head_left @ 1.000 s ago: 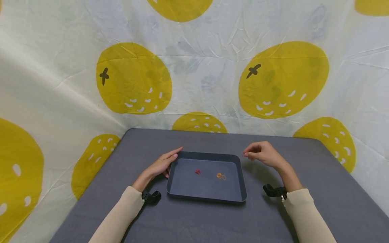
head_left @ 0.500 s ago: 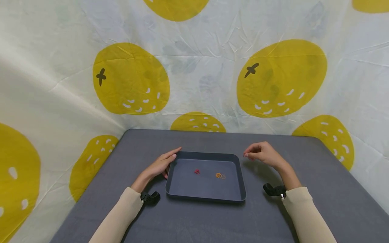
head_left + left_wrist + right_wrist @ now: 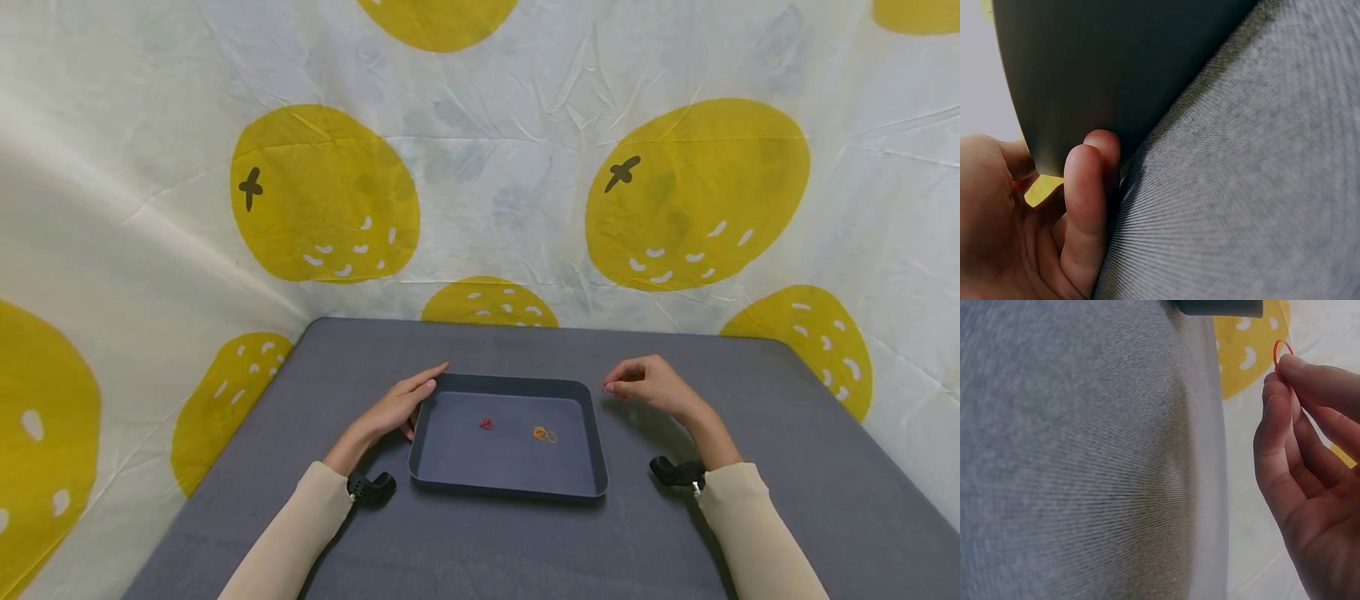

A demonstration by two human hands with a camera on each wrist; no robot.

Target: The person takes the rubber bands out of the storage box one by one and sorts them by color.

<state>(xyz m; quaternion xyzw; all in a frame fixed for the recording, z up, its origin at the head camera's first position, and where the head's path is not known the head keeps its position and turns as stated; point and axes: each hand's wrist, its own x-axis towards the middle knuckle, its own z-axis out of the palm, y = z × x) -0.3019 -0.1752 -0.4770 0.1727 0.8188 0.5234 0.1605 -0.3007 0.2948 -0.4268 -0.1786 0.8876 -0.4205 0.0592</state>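
Note:
My left hand (image 3: 392,410) grips the dark grey tray (image 3: 508,492) at its far left corner; in the left wrist view the fingers of this hand (image 3: 1054,206) lie against the outer wall of the tray (image 3: 1097,69). Inside the tray are a small red rubber band bunch (image 3: 487,424) on the left and orange rubber bands (image 3: 541,434) on the right. Beyond the tray's right side, my right hand (image 3: 660,387) is raised above the table. Between its thumb and fingertips the right hand (image 3: 1310,456) pinches a thin red rubber band (image 3: 1275,353), its loop sticking up.
A grey cloth covers the table (image 3: 480,550). Behind it and at the left hangs a white curtain (image 3: 510,200) with large yellow fruit prints. Black straps with a curved black piece (image 3: 372,490) are on both wrists.
The right hand has come down slightly toward the table, still pinching the red band. My left hand keeps its place on the tray, and the bands inside have not moved.

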